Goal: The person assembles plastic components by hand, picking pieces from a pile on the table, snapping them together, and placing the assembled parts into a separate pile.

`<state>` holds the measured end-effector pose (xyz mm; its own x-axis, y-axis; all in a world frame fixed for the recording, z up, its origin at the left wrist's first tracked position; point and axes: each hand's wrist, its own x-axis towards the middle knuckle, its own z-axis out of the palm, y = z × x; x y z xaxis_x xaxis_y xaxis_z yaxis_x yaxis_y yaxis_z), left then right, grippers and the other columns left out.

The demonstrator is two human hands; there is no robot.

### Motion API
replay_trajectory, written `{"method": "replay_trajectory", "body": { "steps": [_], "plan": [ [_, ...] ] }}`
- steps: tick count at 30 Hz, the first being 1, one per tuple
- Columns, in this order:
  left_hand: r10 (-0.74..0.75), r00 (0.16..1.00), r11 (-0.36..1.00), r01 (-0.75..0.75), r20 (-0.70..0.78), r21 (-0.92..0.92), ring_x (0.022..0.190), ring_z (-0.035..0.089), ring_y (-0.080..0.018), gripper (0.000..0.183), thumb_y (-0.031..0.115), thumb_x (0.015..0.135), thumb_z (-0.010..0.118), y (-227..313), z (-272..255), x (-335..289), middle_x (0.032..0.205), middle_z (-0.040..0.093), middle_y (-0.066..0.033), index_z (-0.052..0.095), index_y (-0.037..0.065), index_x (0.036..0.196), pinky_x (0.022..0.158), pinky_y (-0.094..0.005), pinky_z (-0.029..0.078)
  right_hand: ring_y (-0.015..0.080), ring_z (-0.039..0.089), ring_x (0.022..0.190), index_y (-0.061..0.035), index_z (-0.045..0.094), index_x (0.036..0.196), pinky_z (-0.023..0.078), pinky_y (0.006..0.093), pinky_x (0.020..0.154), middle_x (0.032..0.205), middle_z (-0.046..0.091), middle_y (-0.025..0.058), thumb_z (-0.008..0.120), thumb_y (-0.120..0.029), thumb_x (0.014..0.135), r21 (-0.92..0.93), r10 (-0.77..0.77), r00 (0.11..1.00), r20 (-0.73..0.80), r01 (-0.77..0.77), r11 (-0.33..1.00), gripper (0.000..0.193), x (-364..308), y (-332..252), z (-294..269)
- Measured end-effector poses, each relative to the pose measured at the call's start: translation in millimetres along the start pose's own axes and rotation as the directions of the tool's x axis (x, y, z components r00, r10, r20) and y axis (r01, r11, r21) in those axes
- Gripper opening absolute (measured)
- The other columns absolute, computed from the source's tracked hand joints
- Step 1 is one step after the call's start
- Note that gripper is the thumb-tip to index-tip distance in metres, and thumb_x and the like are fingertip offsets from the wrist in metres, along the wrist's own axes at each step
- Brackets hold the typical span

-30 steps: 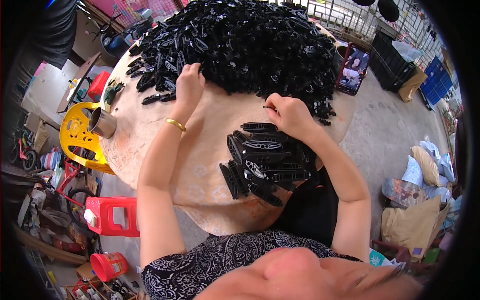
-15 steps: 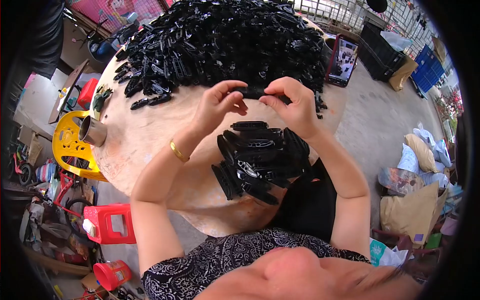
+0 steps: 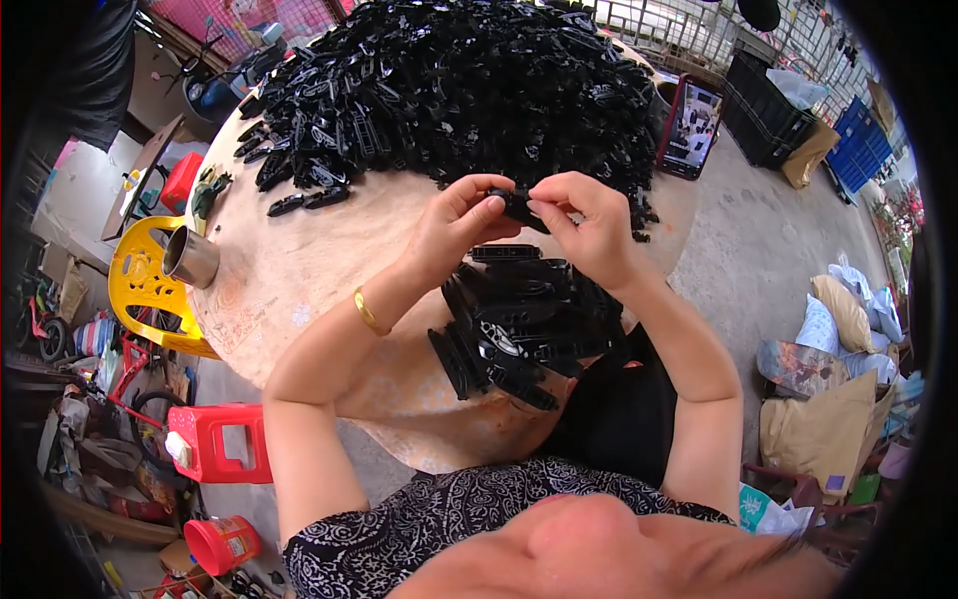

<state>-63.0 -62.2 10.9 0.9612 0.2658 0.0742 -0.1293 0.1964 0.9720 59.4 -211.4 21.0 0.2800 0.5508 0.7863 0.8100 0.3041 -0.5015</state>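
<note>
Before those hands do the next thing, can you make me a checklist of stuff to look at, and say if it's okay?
1. Left hand has its fingers on the black piece: ok.
2. Right hand has its fingers on that piece too: ok.
3. All of the piece can be seen: not ok, fingers cover part of it.
4. Its parts fit tightly together: cannot tell, it is too small and partly covered.
5. Pieces in the small pile all line up one way: not ok, they lie at different angles.
6. Phone is apart from both hands: ok, it is beside the big pile.
</note>
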Motion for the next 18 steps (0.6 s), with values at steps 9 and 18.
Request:
{"method": "replay_trajectory", "body": {
  "steps": [9, 18],
  "plan": [
    [-0.032, 0.999, 0.946, 0.031, 0.001, -0.322, 0.096, 0.061, -0.0181, 0.036, 0.024, 0.096, 0.050, 1, 4, -1, 0.105, 0.061, -0.0063, 0.045, 0.006, 0.126, 0.078, -0.0298, 0.053, 0.0195, 0.064, 0.074, -0.0011, 0.065, 0.090, 0.051, 0.0267, 0.064, 0.085, 0.066, 0.0093, 0.064, 0.003, 0.079, 0.347, 0.395, 0.919, 0.009, -0.373, 0.860, 0.011, 4, -15, 5],
    [-0.217, 0.958, 0.933, 0.259, 0.187, -0.248, 0.060, 0.056, -0.0117, 0.031, 0.033, 0.095, 0.049, 8, -4, -1, 0.083, 0.062, -0.0061, 0.058, 0.005, 0.104, 0.048, -0.0189, 0.043, 0.0236, 0.059, 0.086, -0.0067, 0.068, 0.087, 0.052, 0.0315, 0.069, 0.090, 0.067, 0.0047, 0.064, 0.010, 0.066, -0.019, -0.199, 0.966, 0.167, 0.205, 0.979, 0.028, 9, -13, -5]
  ]
}}
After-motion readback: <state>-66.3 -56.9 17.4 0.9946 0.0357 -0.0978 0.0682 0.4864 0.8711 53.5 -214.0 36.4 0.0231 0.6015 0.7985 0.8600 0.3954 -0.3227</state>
